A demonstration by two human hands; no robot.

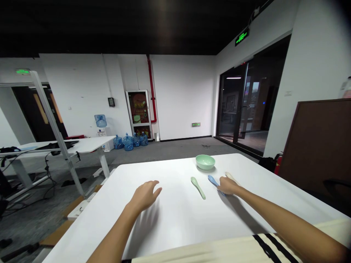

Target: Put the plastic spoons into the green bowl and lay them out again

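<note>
My right hand (228, 185) reaches over the table with its fingers closed on the handle of a blue spoon (212, 179). The bowl of that spoon points away from me, and part of the handle is hidden under my fingers. A cream spoon (230, 176) lies just behind the same hand, partly covered by it. Left of the blue spoon rests a green spoon (197, 187), untouched. Beyond the spoons stands a light green bowl (205, 162). Over the left half of the table my left hand (146, 194) hovers empty, thumb and fingers apart.
The white table (172, 219) has its far edge just behind the bowl. Another table (93, 143) with cables and a metal post (52, 120) stands to the left. Blue water jugs (128, 141) are on the floor by the far wall. A brown panel (318, 153) rises at the right.
</note>
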